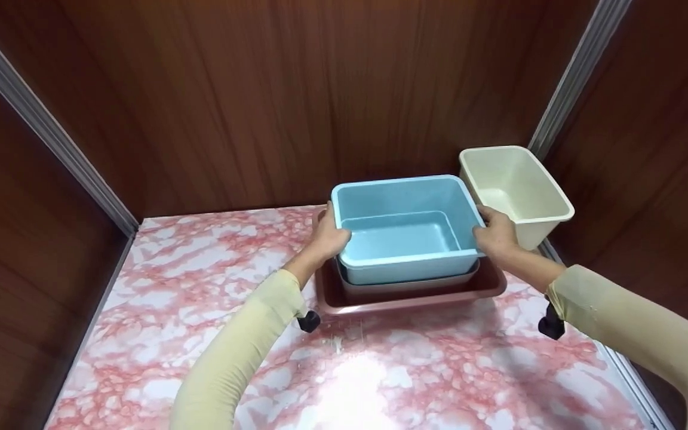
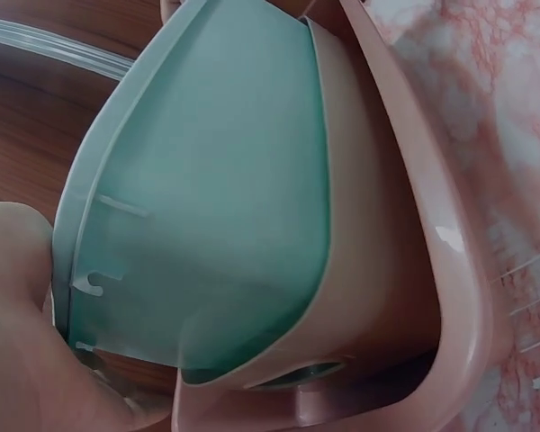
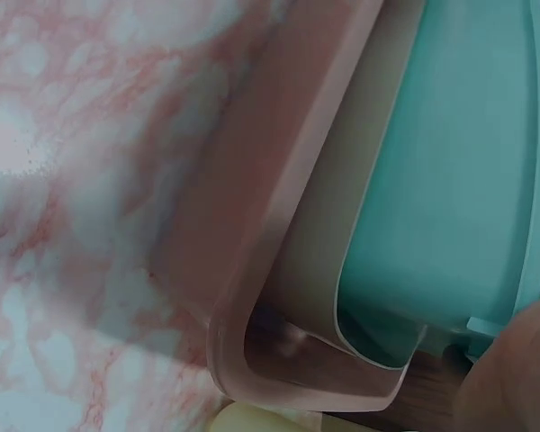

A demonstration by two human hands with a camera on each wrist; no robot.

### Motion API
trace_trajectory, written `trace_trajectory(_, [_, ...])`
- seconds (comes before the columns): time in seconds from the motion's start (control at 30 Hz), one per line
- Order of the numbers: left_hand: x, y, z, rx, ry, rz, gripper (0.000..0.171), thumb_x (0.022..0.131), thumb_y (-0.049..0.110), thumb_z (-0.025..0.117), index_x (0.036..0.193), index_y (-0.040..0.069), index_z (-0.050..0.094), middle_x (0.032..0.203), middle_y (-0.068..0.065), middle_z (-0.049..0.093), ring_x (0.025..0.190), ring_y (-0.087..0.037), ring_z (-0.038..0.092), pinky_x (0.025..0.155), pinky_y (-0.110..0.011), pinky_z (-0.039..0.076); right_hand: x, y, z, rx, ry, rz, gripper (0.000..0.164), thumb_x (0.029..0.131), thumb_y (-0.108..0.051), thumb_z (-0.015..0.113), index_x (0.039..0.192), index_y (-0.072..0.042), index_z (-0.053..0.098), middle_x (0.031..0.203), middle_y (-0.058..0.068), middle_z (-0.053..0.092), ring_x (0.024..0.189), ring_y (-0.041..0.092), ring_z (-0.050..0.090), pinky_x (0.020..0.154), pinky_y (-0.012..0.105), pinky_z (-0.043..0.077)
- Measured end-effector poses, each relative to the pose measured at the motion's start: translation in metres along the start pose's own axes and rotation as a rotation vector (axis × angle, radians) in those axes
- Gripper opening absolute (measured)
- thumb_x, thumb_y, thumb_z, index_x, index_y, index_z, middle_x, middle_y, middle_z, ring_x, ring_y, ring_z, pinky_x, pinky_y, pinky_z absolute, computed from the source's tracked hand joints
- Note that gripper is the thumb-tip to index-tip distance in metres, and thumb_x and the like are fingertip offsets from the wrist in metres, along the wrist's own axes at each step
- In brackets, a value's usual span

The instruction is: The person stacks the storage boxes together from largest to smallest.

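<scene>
Both hands hold a light blue rectangular plastic bin (image 1: 404, 233) by its short ends. My left hand (image 1: 327, 237) grips the left rim with the thumb over the edge; my right hand (image 1: 496, 234) does the same at the right rim. The blue bin's lower part sits inside a greyish-brown bin (image 1: 409, 290), its rim well above that one's. Around both is a larger reddish-brown basin (image 1: 380, 309) on the table. The left wrist view shows the blue bin's side (image 2: 216, 180) rising out of the brown bin (image 2: 378, 297). Fingers beneath the rim are mostly hidden.
A cream bin (image 1: 535, 197) stands at the back right, close to the right hand. The table (image 1: 200, 286) has a red-and-white marbled top. Dark wood panels (image 1: 260, 107) enclose the back and both sides, with metal strips (image 1: 583, 77) at the corners.
</scene>
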State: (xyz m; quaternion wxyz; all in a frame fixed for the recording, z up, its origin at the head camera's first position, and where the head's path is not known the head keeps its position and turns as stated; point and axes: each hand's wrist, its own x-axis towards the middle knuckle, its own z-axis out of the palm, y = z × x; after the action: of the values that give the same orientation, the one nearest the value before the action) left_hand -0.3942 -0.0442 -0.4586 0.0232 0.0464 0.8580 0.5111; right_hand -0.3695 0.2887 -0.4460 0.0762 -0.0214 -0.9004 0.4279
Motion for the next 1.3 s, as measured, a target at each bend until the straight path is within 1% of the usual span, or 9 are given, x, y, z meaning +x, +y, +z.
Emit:
trace_trajectory(0.13, [0.000,-0.006,0.002,-0.019,-0.001,0.072,0.082,0.077,-0.007,0.051,0.152,-0.001,0.020,0.146,-0.022,0.041,0.128,-0.027,0.043,0.108,-0.035,0.031,-0.001,0.003,0.003,0.003,-0.019,-0.007,0.054,0.088,0.008,0.040,0.141,0.016,0.035,0.136,0.035,0.044,0.127,0.042,0.043,0.101,0.048,0.039])
trace_trajectory(0.2, [0.000,-0.010,0.003,0.002,0.008,0.099,0.078,0.076,-0.008,0.050,0.149,-0.001,0.026,0.137,-0.023,0.049,0.122,-0.029,0.047,0.106,-0.036,0.033,-0.002,0.004,0.005,0.016,-0.028,-0.007,0.054,0.088,0.009,0.040,0.140,0.017,0.034,0.136,0.036,0.044,0.126,0.042,0.043,0.101,0.048,0.038])
trace_trajectory(0.37, [0.001,-0.014,0.003,0.086,0.032,0.121,0.074,0.077,-0.004,0.053,0.148,-0.001,0.031,0.132,-0.022,0.054,0.119,-0.030,0.048,0.106,-0.036,0.034,-0.003,0.007,0.009,0.040,-0.028,0.001,0.053,0.087,0.010,0.040,0.139,0.017,0.036,0.136,0.035,0.045,0.127,0.041,0.043,0.103,0.048,0.036])
trace_trajectory(0.6, [0.003,-0.023,0.004,0.081,0.033,0.148,0.075,0.075,-0.005,0.055,0.147,-0.001,0.034,0.130,-0.023,0.055,0.112,-0.032,0.053,0.102,-0.038,0.038,-0.003,0.012,0.012,0.002,-0.027,-0.014,0.050,0.088,0.009,0.046,0.138,0.014,0.042,0.134,0.033,0.049,0.125,0.040,0.045,0.102,0.048,0.037])
trace_trajectory(0.77, [0.006,-0.028,0.006,0.172,0.062,0.154,0.075,0.074,-0.001,0.060,0.145,-0.001,0.037,0.136,-0.019,0.050,0.123,-0.029,0.046,0.108,-0.038,0.031,-0.004,0.016,0.014,-0.006,-0.032,-0.024,0.052,0.089,0.008,0.047,0.140,0.014,0.040,0.136,0.033,0.047,0.127,0.041,0.043,0.103,0.049,0.036])
trace_trajectory(0.87, [0.007,-0.030,0.006,0.282,0.068,0.133,0.076,0.075,0.006,0.062,0.147,0.001,0.036,0.143,-0.016,0.045,0.134,-0.028,0.035,0.113,-0.047,0.017,-0.005,0.020,0.016,-0.024,-0.037,-0.030,0.053,0.089,0.007,0.048,0.141,0.013,0.038,0.138,0.032,0.045,0.128,0.042,0.042,0.103,0.050,0.036])
trace_trajectory(1.0, [0.005,-0.031,0.007,0.399,0.049,0.057,0.082,0.078,0.018,0.063,0.152,0.005,0.030,0.154,-0.016,0.031,0.143,-0.038,0.015,0.111,-0.061,0.003,-0.007,0.026,0.017,-0.064,-0.048,-0.052,0.053,0.091,0.003,0.051,0.142,0.012,0.037,0.138,0.031,0.045,0.127,0.042,0.043,0.103,0.051,0.036])
trace_trajectory(1.13, [0.004,-0.032,0.006,0.483,0.028,-0.005,0.087,0.079,0.028,0.063,0.154,0.009,0.024,0.158,-0.018,0.017,0.140,-0.051,0.004,0.109,-0.065,0.002,-0.006,0.031,0.018,-0.101,-0.052,-0.072,0.054,0.092,0.000,0.052,0.143,0.012,0.036,0.138,0.031,0.045,0.125,0.042,0.044,0.101,0.051,0.036])
trace_trajectory(1.3, [0.003,-0.035,0.007,0.518,0.016,-0.007,0.088,0.079,0.031,0.063,0.154,0.006,0.024,0.158,-0.020,0.014,0.138,-0.056,0.002,0.109,-0.063,0.002,-0.004,0.034,0.019,-0.108,-0.057,-0.081,0.055,0.093,0.000,0.051,0.143,0.013,0.034,0.140,0.032,0.042,0.126,0.042,0.043,0.102,0.052,0.035])
